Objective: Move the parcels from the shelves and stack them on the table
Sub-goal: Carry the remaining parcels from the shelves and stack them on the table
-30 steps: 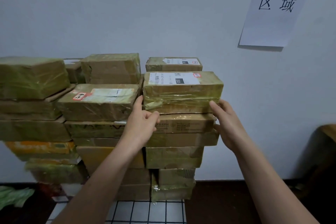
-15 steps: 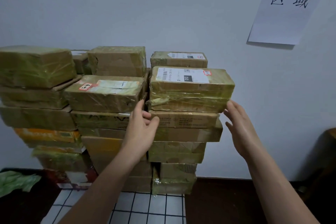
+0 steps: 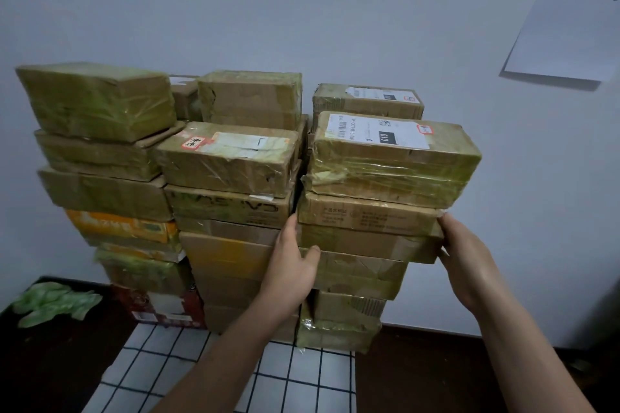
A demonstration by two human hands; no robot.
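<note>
Taped brown parcels (image 3: 228, 161) stand in three tall columns against the white wall (image 3: 302, 10), on a dark surface (image 3: 436, 372) partly covered by a checked cloth (image 3: 302, 375). The column at 3 o'clock is topped by a film-wrapped labelled parcel (image 3: 389, 161). Directly beneath it lie a printed parcel (image 3: 365, 214) and a plain parcel (image 3: 365, 241), and both hands flank these two. The left hand (image 3: 288, 268), at their 9 o'clock end, has straight fingers slipped into the gap between columns and its thumb laid across the front face. The right hand (image 3: 469, 268), at their 3 o'clock end, presses flat, uncurled fingers against the cardboard. Neither hand is wrapped round anything. A paper sheet (image 3: 570, 27) with handwritten characters hangs at 2 o'clock, and something crumpled and green (image 3: 50, 305) lies on the surface at 8 o'clock.
</note>
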